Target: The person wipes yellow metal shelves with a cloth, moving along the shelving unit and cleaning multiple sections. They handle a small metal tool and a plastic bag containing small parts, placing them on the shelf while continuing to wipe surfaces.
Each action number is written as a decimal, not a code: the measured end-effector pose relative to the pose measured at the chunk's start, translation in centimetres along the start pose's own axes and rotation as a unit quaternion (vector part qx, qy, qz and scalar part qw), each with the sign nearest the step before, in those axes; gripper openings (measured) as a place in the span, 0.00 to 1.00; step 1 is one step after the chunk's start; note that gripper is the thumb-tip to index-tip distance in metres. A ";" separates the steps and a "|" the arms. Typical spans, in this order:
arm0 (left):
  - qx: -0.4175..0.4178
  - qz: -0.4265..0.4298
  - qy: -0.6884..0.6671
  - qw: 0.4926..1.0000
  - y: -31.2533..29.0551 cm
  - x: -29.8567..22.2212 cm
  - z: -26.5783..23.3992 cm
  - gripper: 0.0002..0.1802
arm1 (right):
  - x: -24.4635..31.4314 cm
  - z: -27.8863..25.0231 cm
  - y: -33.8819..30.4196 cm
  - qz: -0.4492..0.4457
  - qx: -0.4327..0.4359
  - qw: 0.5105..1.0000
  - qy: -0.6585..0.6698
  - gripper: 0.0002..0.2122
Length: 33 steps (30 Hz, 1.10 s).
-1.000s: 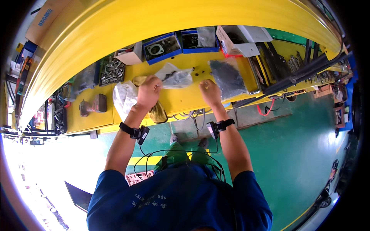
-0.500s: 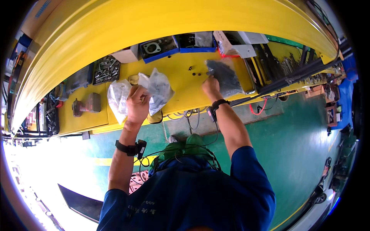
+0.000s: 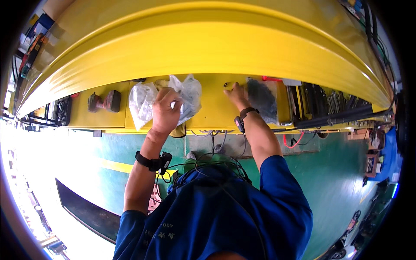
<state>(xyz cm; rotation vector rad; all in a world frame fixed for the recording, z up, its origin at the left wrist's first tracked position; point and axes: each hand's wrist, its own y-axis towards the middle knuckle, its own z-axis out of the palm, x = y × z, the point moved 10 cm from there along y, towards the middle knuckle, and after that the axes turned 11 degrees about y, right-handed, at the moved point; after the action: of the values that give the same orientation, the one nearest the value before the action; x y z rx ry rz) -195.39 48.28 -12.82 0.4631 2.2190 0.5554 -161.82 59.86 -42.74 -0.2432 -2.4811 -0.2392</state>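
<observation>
My left hand [image 3: 166, 110] is raised in front of the clear plastic bags, its fingers curled in toward the thumb. Whatever may be in its grip is hidden. One crumpled clear bag [image 3: 141, 104] lies to the left of it and another bag [image 3: 190, 99] to the right; their contents are hard to make out. My right hand [image 3: 237, 96] rests low over the yellow bench top [image 3: 212, 102], fingers drawn together beside a small dark part [image 3: 225, 85]. Its fingertips are partly hidden. Just right of this hand lies a clear bag of black pieces [image 3: 262, 100].
A yellow shelf [image 3: 208, 47] overhangs the bench and covers its far side. At the left lies a red and dark cordless power tool [image 3: 104, 101]. Wrenches [image 3: 336, 102] and dark tools fill the right end. Cables [image 3: 219, 138] hang below the front edge.
The view has shifted, so the shelf now hides the far boxes. My right hand has moved slightly left, over where several small dark parts lay. My left hand stays by the bags, fingers curled.
</observation>
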 end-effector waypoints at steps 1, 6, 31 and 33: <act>0.012 0.003 0.012 1.000 -0.4 -0.2 0.3 0.10 | 1.1 0.4 -0.5 -0.004 0.012 1.000 -0.011 0.24; 0.056 -0.003 0.069 0.996 -4.2 1.1 3.3 0.11 | 4.7 0.3 -1.4 -0.042 0.070 0.997 0.009 0.14; 0.060 -0.101 0.057 0.991 -6.6 0.8 2.9 0.13 | 3.1 -0.3 3.4 -0.074 0.069 0.995 -0.016 0.22; 0.061 -0.100 0.059 0.991 -6.5 0.5 2.9 0.13 | 1.8 1.2 4.9 -0.077 0.086 0.993 -0.035 0.25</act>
<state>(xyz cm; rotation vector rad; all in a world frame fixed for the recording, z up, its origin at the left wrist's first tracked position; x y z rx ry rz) -194.45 43.80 -18.21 0.2718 2.3887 0.3509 -162.79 65.08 -42.00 0.0129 -2.5757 -0.0805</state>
